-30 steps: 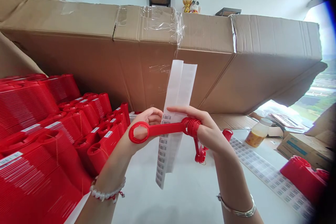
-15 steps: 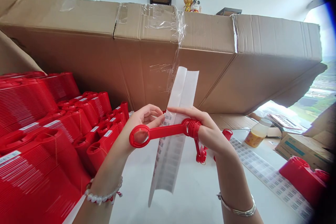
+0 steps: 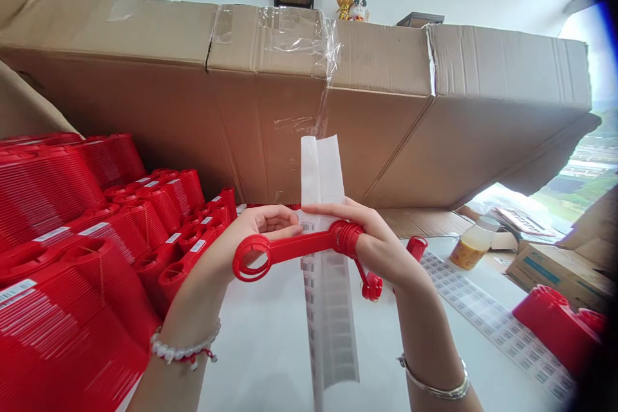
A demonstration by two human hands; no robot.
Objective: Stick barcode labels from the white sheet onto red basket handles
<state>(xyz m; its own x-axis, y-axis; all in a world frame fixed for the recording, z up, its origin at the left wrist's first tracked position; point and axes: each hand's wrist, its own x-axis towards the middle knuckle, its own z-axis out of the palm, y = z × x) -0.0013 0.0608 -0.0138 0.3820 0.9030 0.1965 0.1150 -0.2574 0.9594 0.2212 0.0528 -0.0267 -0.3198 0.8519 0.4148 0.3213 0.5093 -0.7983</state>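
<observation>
Right hand (image 3: 386, 248) grips the red handle (image 3: 299, 246) by its ribbed collar, long axis running crosswise, ring end toward the left hand (image 3: 263, 225), which pinches the label strip (image 3: 321, 170) just behind the bar; the strip hangs upright between both hands, above the bench (image 3: 261, 360)

red plastic handle (image 3: 294, 246) horizontal, label strip (image 3: 321, 167) upright

A packing or warehouse workroom: stacks of identical red plastic parts (image 3: 72, 232), some with barcode stickers, fill the left side, large taped cardboard boxes (image 3: 299, 90) stand behind the white table (image 3: 270, 347), and barcode label sheets (image 3: 487, 318) lie on it.
</observation>
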